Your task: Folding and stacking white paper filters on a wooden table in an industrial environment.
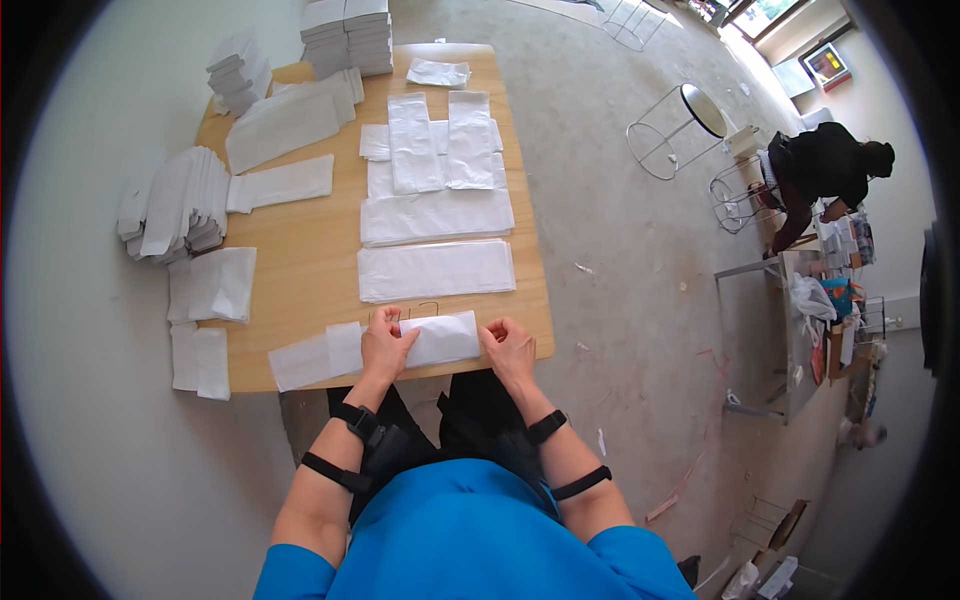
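A small flat white paper packet point(440, 338) lies at the near edge of the wooden table point(300, 235), between my two hands. My left hand point(385, 347) pinches its left end, thumb on top. At its right end, the fingers of my right hand point(509, 350) are closed on the edge. Just left of my left hand, more flat white paper pieces point(305, 360) overlap one another. Beyond my hands lies a wide white paper stack point(436, 270), and farther off another wide stack point(436, 217) has narrower packets on and behind it.
Piles of white paper point(185, 205) line the table's left side against the wall. Taller stacks point(347, 38) stand at the far left corner. To the right are a round stool point(703, 110), a person in black point(825, 165) bending over, and a cluttered grey table point(800, 350).
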Available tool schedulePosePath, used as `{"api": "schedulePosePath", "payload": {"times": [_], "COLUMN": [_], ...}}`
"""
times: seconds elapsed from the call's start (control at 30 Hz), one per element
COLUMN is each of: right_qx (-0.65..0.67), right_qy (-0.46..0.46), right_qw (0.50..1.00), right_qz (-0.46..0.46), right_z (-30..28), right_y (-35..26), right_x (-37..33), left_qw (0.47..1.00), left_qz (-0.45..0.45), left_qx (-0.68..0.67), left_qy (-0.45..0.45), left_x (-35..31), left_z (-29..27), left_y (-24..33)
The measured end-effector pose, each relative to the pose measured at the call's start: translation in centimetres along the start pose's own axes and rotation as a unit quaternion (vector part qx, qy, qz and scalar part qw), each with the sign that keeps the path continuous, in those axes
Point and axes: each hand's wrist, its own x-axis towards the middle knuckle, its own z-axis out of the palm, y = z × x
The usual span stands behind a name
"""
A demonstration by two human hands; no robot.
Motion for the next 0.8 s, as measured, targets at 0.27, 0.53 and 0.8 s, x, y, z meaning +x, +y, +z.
{"api": "schedulePosePath", "payload": {"times": [0.27, 0.53, 0.8], "right_qx": [-0.047, -0.071, -0.036], "right_qy": [-0.031, -0.014, 0.002], "right_qw": [0.998, 0.997, 0.999], "right_qz": [0.009, 0.004, 0.003], "right_z": [0.7, 0.9, 0.5], "right_y": [0.3, 0.2, -0.3], "right_x": [0.4, 0.3, 0.9], "left_qw": [0.999, 0.998, 0.998], "left_qz": [-0.012, 0.038, 0.048], "left_qx": [0.026, 0.041, 0.018], "left_qy": [-0.013, -0.014, -0.031], "left_x": [0.1, -0.2, 0.0], "left_z": [-0.3, -0.1, -0.3], "left_y": [0.2, 0.7, -0.5]}}
